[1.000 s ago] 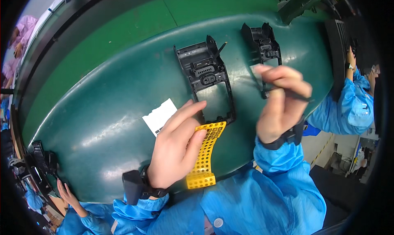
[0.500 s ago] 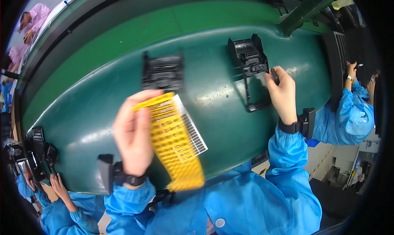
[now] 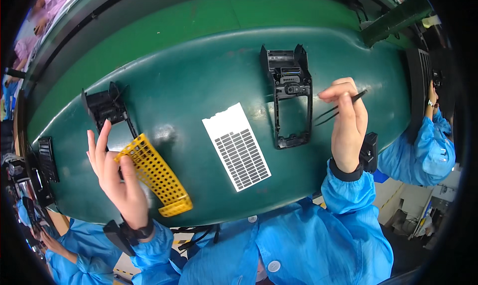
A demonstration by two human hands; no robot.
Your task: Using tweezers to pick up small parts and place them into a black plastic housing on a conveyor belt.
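Note:
My left hand point(image 3: 121, 183) has its fingers spread beside a yellow perforated tray point(image 3: 158, 174), the thumb at the tray's upper corner. Behind those fingers, a black plastic housing point(image 3: 110, 106) lies partly hidden. Between my hands rests a white label sheet point(image 3: 239, 148) with rows of small black rectangles and a torn-looking top edge. My right hand point(image 3: 347, 123) is closed on black tweezers point(image 3: 359, 95), their slightly parted tips pointing left. Just left of the tips, another black housing point(image 3: 293, 88) with a large rectangular opening lies on the table, apart from them.
The green-covered table point(image 3: 199, 75) curves around me. A black grille-like part point(image 3: 48, 158) lies at its far left. A green post point(image 3: 396, 20) rises at the back right. Co-workers in blue sit on both sides, one person's sleeve point(image 3: 416, 153) at right. Cables point(image 3: 201, 237) hang by my lap.
My left hand has moved left and opened, leaving the yellow tray and the label sheet on the table. The left housing now lies further left. My right hand has drawn away from the right housing.

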